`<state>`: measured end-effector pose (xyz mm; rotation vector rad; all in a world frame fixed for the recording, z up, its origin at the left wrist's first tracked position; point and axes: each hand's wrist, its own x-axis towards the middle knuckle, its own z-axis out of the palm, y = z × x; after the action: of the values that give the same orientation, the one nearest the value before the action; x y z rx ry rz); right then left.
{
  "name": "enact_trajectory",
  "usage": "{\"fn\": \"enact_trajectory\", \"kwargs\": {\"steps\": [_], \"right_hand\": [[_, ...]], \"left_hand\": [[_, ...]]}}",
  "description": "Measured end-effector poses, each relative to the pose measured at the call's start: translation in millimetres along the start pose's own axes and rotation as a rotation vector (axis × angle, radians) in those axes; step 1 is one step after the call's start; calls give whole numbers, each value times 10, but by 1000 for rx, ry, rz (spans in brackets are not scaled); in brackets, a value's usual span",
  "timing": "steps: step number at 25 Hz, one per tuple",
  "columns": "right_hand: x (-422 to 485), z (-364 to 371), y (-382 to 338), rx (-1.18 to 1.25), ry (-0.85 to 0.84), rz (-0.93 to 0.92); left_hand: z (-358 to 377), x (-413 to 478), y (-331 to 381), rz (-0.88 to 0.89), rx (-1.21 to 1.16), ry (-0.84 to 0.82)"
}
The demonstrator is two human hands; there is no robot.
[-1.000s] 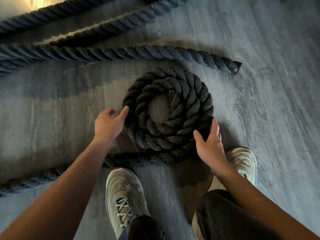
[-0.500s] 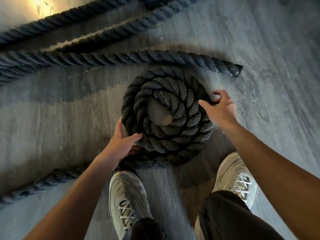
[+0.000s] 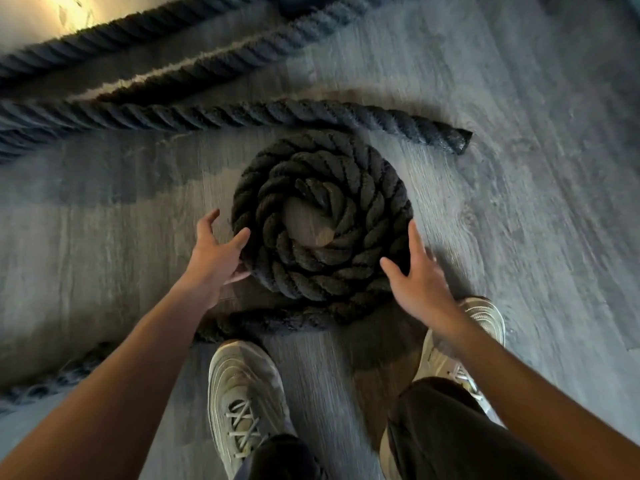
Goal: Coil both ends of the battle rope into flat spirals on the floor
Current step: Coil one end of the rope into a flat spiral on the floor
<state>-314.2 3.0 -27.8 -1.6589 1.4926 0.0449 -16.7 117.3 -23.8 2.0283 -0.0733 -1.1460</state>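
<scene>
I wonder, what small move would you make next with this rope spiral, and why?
Probably press both hands against the coil and turn it so its near edge moves right. The left hand and right hand sit open either side of it, and a loose tail leaves its near edge leftwards, unwound.

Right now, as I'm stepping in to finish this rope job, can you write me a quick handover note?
Left hand: open, fingers spread, thumb touching the left edge of the coil.
Right hand: open, straight fingers at the coil's right edge.
Done: first end wound into a flat coil of a few turns on the floor.
Left: its tail runs off left, uncoiled; the second rope end lies straight beyond the coil, not coiled.
</scene>
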Motion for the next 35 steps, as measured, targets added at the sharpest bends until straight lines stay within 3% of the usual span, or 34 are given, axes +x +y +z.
{"fn": "enact_trajectory", "kwargs": {"steps": [4,8,15,18,21,30,32,35], "right_hand": [[592,-347,-209,-119,81,-125],[894,-440,-227,-14,199,-180],[167,28,122,191,258,-16],[-108,227,161,225,167,-3],[-28,148,182,140,117,-17],[853,-452,-148,6,247,-237],[841,-380,-210,47,283,-174],[620,-200,-175,148,272,-26]], "left_hand": [[52,-108,-18,-187,-70,-139],[256,-228,-293,-264,-104,-138],[154,32,32,128,24,152],[142,180,208,258,0,130],[147,232,248,210,-62,88],[58,-196,-289,-85,-90,-3],[66,-242,-353,-65,22,8],[-13,-97,-255,-34,132,175]]}}
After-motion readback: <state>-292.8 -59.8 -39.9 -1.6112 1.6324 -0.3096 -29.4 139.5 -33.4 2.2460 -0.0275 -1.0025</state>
